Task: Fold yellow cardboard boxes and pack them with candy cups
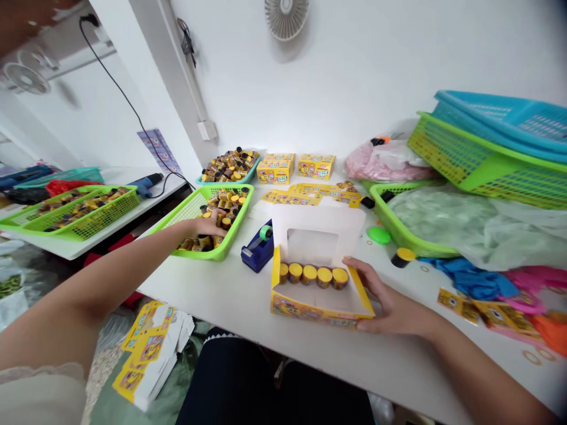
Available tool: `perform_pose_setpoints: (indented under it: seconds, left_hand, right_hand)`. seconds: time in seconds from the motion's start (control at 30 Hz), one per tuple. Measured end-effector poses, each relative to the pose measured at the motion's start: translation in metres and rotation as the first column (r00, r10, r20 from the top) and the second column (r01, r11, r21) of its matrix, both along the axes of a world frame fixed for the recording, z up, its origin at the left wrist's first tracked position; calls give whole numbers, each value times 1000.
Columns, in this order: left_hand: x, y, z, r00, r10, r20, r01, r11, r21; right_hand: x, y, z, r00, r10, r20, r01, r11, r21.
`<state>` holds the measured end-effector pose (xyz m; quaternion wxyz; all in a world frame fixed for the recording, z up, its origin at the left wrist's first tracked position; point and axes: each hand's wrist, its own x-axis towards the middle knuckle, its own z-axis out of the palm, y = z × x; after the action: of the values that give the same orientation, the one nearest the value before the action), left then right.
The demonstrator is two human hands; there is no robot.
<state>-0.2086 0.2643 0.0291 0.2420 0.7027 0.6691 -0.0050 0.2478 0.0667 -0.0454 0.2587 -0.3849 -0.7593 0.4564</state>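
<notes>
An open yellow carton (319, 304) with a white window lid lies in front of me on the white table (248, 307). A row of several yellow-capped small jars (313, 275) stands along its back wall. My right hand (385, 304) rests against the carton's right end, fingers curled round its corner. My left hand (208, 225) reaches into a green basket (237, 227) of the same small jars, fingers bent down among them; what they grip is hidden.
A blue tape dispenser (258, 248) sits between basket and carton. Closed yellow cartons (275, 168) and a blue tray of jars (230, 165) stand at the back. Stacked green and blue baskets (487, 159), plastic bags and a loose black jar (403, 257) fill the right side. Flat cartons (150, 348) lie below left.
</notes>
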Motion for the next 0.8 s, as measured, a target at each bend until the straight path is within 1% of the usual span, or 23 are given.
perform_pose_setpoints:
  seconds: [0.07,0.17,0.3,0.43,0.6,0.7,0.8]
  left_hand:
    - [-5,-3,1,1000,-22,17,22,1000,-22]
    - [-7,-6,0,999,-39,29,40,999,-19]
    - [-1,-4,-6,999,-42,-7,42,999,29]
    - [7,-2,-8,997,-51,-52,55,995,81]
    - [17,-2,-9,992,0,-124,15,993,119]
    - [21,0,-11,985,43,-167,-23,992,120]
    - [24,2,-13,982,57,-182,-37,993,112]
  right_hand:
    - [0,-1,1,1000,-8,15,8,1000,-13]
    - [0,-2,2,1000,-9,20,10,1000,-22]
    - [1,-1,1,1000,-16,21,16,1000,-23]
    - [2,1,-4,998,-39,41,40,999,-13]
    - [1,2,-5,999,-38,29,38,999,-10]
    - [1,1,-5,999,-33,24,33,999,-7]
    - [1,0,-4,999,-30,29,30,1000,1]
